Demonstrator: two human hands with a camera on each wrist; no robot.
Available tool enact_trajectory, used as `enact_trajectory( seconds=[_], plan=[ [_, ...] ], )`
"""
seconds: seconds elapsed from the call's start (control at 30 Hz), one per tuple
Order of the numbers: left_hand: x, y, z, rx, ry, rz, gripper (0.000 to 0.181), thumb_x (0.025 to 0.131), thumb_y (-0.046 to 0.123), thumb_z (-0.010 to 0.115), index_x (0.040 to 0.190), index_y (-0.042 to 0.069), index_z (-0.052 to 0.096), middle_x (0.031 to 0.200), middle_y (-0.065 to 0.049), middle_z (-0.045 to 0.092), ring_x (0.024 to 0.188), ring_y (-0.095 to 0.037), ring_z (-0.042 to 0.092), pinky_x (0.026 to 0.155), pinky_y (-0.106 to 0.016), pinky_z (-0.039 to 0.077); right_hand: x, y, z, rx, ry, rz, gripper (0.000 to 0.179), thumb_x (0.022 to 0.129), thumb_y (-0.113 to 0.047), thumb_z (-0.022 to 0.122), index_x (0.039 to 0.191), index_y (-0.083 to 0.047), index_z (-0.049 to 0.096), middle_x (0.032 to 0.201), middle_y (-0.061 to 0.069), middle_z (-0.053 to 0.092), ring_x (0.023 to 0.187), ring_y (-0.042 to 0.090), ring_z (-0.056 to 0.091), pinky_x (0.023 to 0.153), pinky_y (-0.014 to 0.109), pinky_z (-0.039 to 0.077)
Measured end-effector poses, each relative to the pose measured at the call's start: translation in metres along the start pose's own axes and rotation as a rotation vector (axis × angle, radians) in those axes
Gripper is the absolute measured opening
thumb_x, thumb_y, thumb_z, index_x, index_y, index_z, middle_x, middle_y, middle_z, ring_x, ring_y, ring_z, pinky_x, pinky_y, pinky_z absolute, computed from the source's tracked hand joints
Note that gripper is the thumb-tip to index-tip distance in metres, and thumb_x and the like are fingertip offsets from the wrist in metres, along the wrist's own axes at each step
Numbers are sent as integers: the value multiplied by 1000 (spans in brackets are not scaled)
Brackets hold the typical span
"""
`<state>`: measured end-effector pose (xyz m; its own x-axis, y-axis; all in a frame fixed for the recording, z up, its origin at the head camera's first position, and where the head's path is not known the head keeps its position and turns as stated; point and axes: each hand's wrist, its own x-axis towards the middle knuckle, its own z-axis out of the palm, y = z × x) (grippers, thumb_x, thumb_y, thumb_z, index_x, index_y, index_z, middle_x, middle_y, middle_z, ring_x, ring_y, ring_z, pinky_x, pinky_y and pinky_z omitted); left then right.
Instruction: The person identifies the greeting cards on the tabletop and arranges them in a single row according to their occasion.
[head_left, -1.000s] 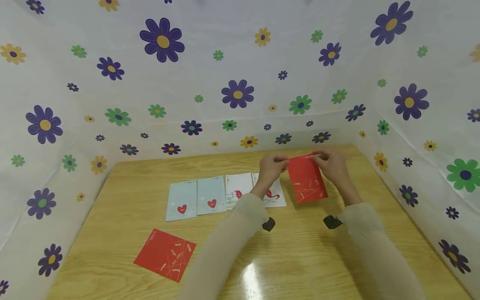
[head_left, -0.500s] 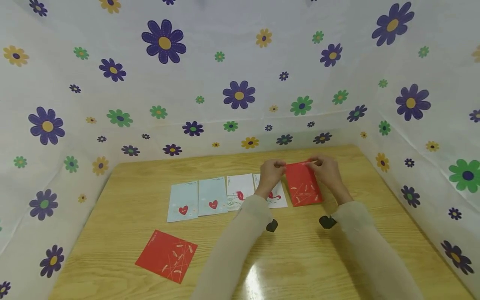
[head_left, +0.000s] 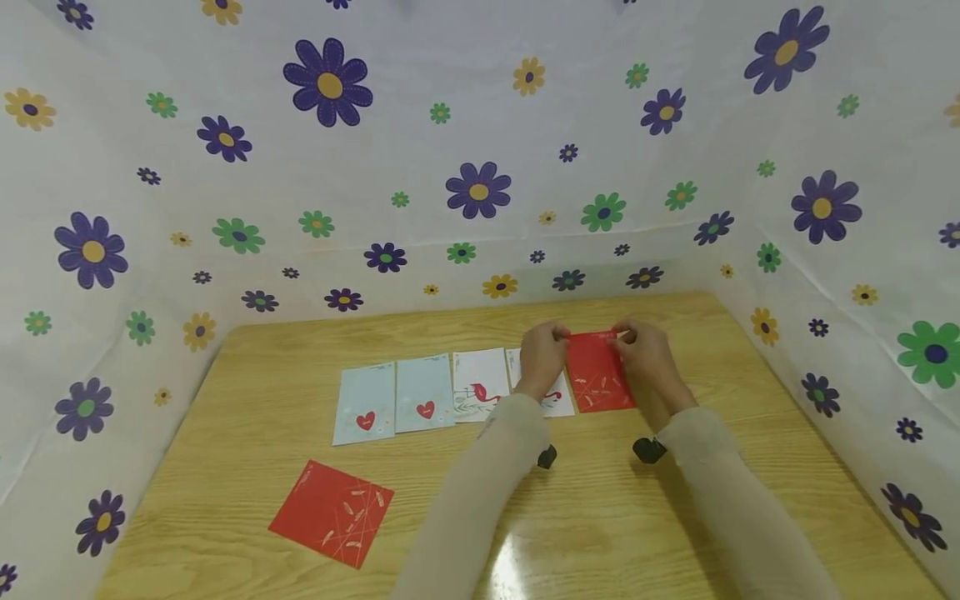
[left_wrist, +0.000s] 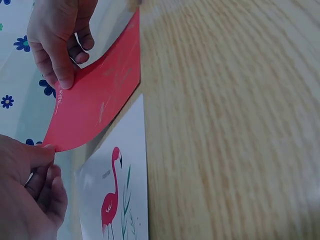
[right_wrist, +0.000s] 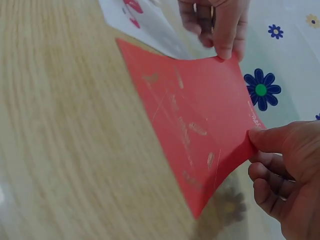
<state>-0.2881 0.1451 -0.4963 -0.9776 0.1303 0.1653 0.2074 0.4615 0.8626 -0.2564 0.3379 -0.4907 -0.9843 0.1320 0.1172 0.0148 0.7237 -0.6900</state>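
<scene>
A red card (head_left: 596, 379) with pale feather prints is held at its far edge by both hands. My left hand (head_left: 543, 358) pinches the far left corner between thumb and finger. The far right corner is pinched by my right hand (head_left: 647, 360). In the right wrist view the red card (right_wrist: 185, 115) bends, its far edge lifted and its near edge down at the wood. Just left of it lies a white flamingo card (left_wrist: 125, 185), partly covered by my left hand in the head view.
To the left, in a row, lie another white flamingo card (head_left: 478, 379) and two pale blue heart cards (head_left: 424, 383). A second red card (head_left: 332, 514) lies askew at the front left of the wooden table (head_left: 247, 392). A flowered cloth (head_left: 420, 150) surrounds the table.
The red card has come down and moved slightly left, beside the flamingo card. Both hands have lowered with it, still pinching its corners. The other cards have stayed put.
</scene>
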Motion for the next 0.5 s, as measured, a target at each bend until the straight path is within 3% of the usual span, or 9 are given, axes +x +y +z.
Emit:
enact_trajectory(
  seconds=[0.1, 0.2, 0.5],
  plan=[
    [-1, 0, 2, 148, 25, 23, 10, 95, 7, 73, 98, 13, 81, 93, 1, 76, 87, -16, 69, 74, -30, 53, -3, 6, 5, 12, -8, 8, 26, 102, -9, 65, 123, 5, 65, 99, 23, 69, 84, 31, 66, 68, 33, 54],
    [0, -2, 4, 240, 22, 40, 12, 95, 9, 73, 98, 15, 82, 99, 1, 77, 94, -18, 71, 74, -32, 54, -5, 10, 8, 6, -2, 5, 26, 101, -10, 66, 123, 5, 65, 98, 23, 70, 83, 31, 67, 69, 34, 54],
    [3, -7, 6, 333, 26, 48, 10, 95, 12, 75, 99, 18, 82, 102, 2, 77, 95, -19, 71, 76, -34, 55, -3, 12, 12, -6, 10, -34, 24, 100, -10, 67, 118, 5, 66, 97, 24, 71, 85, 34, 69, 73, 41, 55]
  ],
)
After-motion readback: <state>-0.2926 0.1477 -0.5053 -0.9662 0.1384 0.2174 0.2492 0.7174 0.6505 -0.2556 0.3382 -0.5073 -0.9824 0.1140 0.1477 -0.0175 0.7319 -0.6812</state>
